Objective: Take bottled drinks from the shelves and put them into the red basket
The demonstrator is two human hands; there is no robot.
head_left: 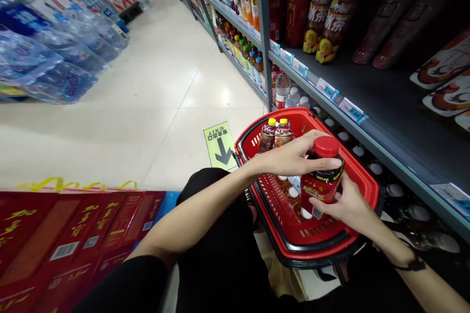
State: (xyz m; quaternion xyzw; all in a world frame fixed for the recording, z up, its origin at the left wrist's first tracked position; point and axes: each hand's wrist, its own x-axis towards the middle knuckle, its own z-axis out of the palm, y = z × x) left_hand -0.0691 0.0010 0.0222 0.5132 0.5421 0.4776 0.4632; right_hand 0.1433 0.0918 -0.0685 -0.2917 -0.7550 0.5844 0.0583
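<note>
A large red-labelled drink bottle (pixel 318 187) with a red cap is held upright above the red shopping basket (pixel 352 176). My left hand (pixel 306 154) wraps round its upper part, below the cap. Lower down, my right hand (pixel 340 200) grips the bottle's side with thumb and fingers. Two yellow-capped bottles (pixel 275 133) stand at the basket's far end. Several white-capped bottles (pixel 292 193) lie in the basket, partly hidden by my left arm and the held bottle.
On the right, a grey shelf (pixel 370 78) carries several yellow-capped iced-tea bottles (pixel 328 17); dark bottles with pale caps (pixel 394 190) stand below it. Stacked red boxes (pixel 84 230) are at lower left. Wrapped water bottles (pixel 55 58) are piled at upper left. A yellow exit sign (pixel 220 144) marks the floor.
</note>
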